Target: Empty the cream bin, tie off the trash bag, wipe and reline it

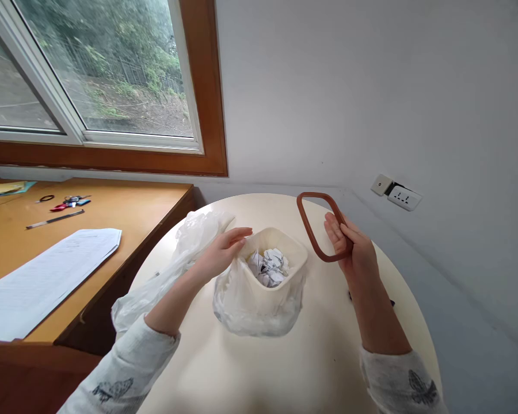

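A cream trash bin (293, 244) stands on the round table, with crumpled paper (273, 265) inside. Around its outside hangs a translucent plastic bag (259, 319), bunched low at the base. My left hand (224, 248) is at the bin's left corner, its fingers stretched out and its thumb touching the bag by the rim. Up to the right, my right hand (349, 244) grips a brown rounded-square bin ring (314, 238) between thumb and fingers, tilted and apart from the bin. More loose plastic bag (198, 236) lies left of the bin, partly behind my left forearm.
The cream round table (263, 374) meets a wall with a power socket (404, 198). To the left, a wooden desk (155, 198) holds paper sheets (56, 276), a pen (55, 219) and keys (72, 201). A small dark item (392, 302) is partly hidden behind my right forearm.
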`<state>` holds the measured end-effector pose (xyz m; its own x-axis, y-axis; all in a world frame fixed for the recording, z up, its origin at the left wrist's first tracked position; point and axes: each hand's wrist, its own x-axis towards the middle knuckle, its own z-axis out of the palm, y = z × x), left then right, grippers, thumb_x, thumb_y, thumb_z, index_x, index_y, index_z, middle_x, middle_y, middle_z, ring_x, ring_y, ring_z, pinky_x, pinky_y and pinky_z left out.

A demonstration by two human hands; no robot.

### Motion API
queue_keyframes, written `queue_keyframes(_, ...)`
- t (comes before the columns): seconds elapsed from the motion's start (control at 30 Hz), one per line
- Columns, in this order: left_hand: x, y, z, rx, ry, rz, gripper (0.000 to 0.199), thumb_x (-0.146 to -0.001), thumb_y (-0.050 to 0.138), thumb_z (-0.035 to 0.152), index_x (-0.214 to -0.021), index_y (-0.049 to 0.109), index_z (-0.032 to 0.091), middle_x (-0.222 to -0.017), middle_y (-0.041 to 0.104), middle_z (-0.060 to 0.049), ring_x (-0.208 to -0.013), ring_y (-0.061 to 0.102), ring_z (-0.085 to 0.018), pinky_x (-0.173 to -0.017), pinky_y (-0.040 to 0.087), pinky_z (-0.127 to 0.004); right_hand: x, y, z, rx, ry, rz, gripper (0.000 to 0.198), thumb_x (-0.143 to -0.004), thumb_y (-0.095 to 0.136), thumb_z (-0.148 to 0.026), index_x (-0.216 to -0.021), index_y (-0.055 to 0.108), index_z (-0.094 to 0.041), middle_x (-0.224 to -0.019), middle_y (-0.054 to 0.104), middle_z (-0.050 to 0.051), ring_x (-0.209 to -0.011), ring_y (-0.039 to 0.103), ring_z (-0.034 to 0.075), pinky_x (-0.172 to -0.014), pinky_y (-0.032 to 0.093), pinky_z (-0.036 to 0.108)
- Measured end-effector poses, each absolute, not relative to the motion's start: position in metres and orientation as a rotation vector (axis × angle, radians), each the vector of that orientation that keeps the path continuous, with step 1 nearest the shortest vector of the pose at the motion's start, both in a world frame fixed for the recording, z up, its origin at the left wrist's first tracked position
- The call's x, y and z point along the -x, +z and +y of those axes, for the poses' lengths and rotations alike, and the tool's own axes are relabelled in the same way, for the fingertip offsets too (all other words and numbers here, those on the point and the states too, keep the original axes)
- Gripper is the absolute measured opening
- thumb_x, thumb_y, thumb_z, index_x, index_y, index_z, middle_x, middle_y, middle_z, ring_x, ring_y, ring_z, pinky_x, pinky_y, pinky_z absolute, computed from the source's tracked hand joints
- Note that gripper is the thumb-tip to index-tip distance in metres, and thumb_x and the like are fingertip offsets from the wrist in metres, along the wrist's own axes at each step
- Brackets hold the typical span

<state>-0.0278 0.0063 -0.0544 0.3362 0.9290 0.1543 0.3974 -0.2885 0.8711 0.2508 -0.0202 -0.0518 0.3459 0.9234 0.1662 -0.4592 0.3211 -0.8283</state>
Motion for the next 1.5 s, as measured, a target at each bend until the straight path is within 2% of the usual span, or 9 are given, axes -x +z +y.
queue_keyframes(0.27, 0.034, -0.053, -0.012, -1.900, 0.965, 1.419, 0.034, -0.084, 0.045, 0.046, -0.099, 0.064, 0.022, -0.099, 0.061, -0.006, -0.081, 0.057, -0.019, -0.076, 0.047, -0.036, -0.252, -0.050, -0.018, 0.813, 1.109, -0.747, 0.029, -0.078, 0.053, -0.011, -0.107, 0.059, -0.011, -0.110, 0.065, 0.010, -0.111, 0.055, 0.020, -0.100, 0.044, 0.030)
queue_keyframes(0.53, 0.038, -0.048, -0.035, -1.919, 0.990, 1.404, 0.037, -0.085, 0.045, 0.045, -0.114, 0.057, 0.026, -0.109, 0.054, -0.006, -0.092, 0.057, -0.020, -0.082, 0.048, -0.037, -0.247, -0.058, -0.013, 0.794, 1.180, -0.762, 0.030, -0.077, 0.054, -0.010, -0.107, 0.059, -0.011, -0.108, 0.066, 0.010, -0.111, 0.055, 0.020, -0.101, 0.043, 0.032)
queue_keyframes(0.63, 0.034, -0.043, -0.053, -2.033, 0.901, 1.368, 0.044, -0.083, 0.049, 0.045, -0.125, 0.045, 0.031, -0.132, 0.040, -0.008, -0.119, 0.043, -0.028, -0.090, 0.045, -0.042, -0.249, -0.061, -0.012, 0.805, 1.182, -0.751, 0.029, -0.078, 0.053, -0.010, -0.107, 0.058, -0.011, -0.109, 0.066, 0.010, -0.112, 0.055, 0.020, -0.101, 0.043, 0.032)
queue_keyframes(0.73, 0.027, -0.044, -0.069, -2.126, 0.741, 1.316, 0.059, -0.078, 0.056, 0.048, -0.131, 0.034, 0.036, -0.149, 0.011, -0.007, -0.134, 0.020, -0.035, -0.091, 0.044, -0.047, -0.251, -0.062, -0.011, 0.826, 1.177, -0.731, 0.028, -0.077, 0.052, -0.011, -0.105, 0.059, -0.012, -0.109, 0.065, 0.010, -0.112, 0.055, 0.019, -0.101, 0.042, 0.031)
queue_keyframes(0.87, 0.017, -0.051, -0.075, -2.143, 0.685, 1.322, 0.042, -0.073, 0.062, 0.049, -0.108, 0.051, 0.028, -0.151, -0.003, -0.004, -0.135, 0.016, -0.039, -0.090, 0.044, -0.051, -0.251, -0.061, -0.008, 0.830, 1.171, -0.730, 0.028, -0.077, 0.052, -0.011, -0.104, 0.059, -0.013, -0.110, 0.065, 0.010, -0.112, 0.055, 0.019, -0.102, 0.042, 0.032)
queue_keyframes(1.0, 0.020, -0.050, -0.064, -2.175, 0.689, 1.258, 0.025, -0.073, 0.063, 0.042, -0.084, 0.053, 0.022, -0.152, 0.000, -0.002, -0.136, 0.013, -0.037, -0.094, 0.041, -0.050, -0.249, -0.059, -0.008, 0.822, 1.192, -0.739, 0.028, -0.076, 0.054, -0.011, -0.104, 0.059, -0.012, -0.109, 0.065, 0.011, -0.112, 0.055, 0.020, -0.101, 0.043, 0.032)
queue_keyframes(1.2, 0.052, -0.045, -0.032, -2.113, 0.572, 0.882, 0.018, -0.073, 0.063, 0.031, -0.085, 0.053, 0.023, -0.152, 0.010, -0.002, -0.138, 0.003, -0.029, -0.105, 0.031, -0.046, -0.241, -0.050, -0.010, 0.818, 1.335, -0.917, 0.028, -0.075, 0.059, -0.015, -0.102, 0.062, -0.015, -0.108, 0.065, 0.010, -0.112, 0.055, 0.023, -0.097, 0.046, 0.040)
queue_keyframes(1.33, 0.058, -0.049, -0.022, -1.837, 0.905, 0.828, 0.013, -0.080, 0.055, 0.029, -0.092, 0.054, 0.023, -0.144, 0.032, -0.007, -0.134, 0.027, -0.026, -0.106, 0.029, -0.045, -0.227, -0.036, -0.007, 0.876, 1.467, -1.156, 0.027, -0.075, 0.061, -0.019, -0.102, 0.065, -0.016, -0.112, 0.064, 0.010, -0.113, 0.054, 0.023, -0.099, 0.043, 0.037)
queue_keyframes(1.5, 0.045, -0.038, -0.033, -1.741, 1.234, 1.073, 0.029, -0.085, 0.050, 0.034, -0.111, 0.054, 0.023, -0.105, 0.058, -0.006, -0.095, 0.057, -0.019, -0.090, 0.044, -0.037, -0.208, -0.018, 0.005, 0.965, 1.577, -1.464, 0.030, -0.074, 0.059, -0.020, -0.103, 0.066, -0.017, -0.109, 0.066, 0.009, -0.102, 0.060, 0.024, -0.087, 0.048, 0.034)
